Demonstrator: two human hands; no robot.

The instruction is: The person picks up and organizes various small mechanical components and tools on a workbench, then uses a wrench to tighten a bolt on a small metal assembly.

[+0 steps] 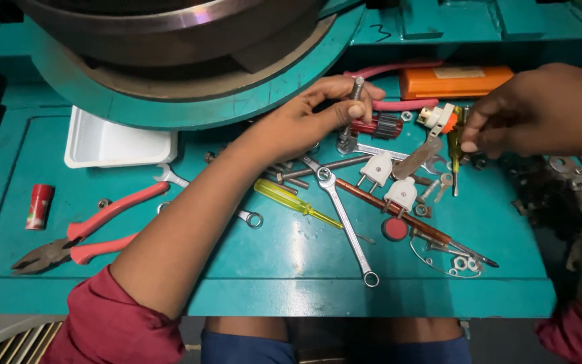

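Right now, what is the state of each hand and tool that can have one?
Left hand: fingers closed on a metal bolt, held upright.
Right hand: fingers pinched on a small yellow-green screwdriver.
Red-handled pliers: lying flat, handles spread apart.
White tray: upright, empty.
Yellow screwdriver: lying flat, untouched.

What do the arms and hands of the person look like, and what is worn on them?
Both arms are bare from the hands to above the elbow. The left hand and the right hand wear no gloves, and no rings or watch are visible. Dark red sleeves are pushed up on the upper arms; the right one shows only at the frame's edge.
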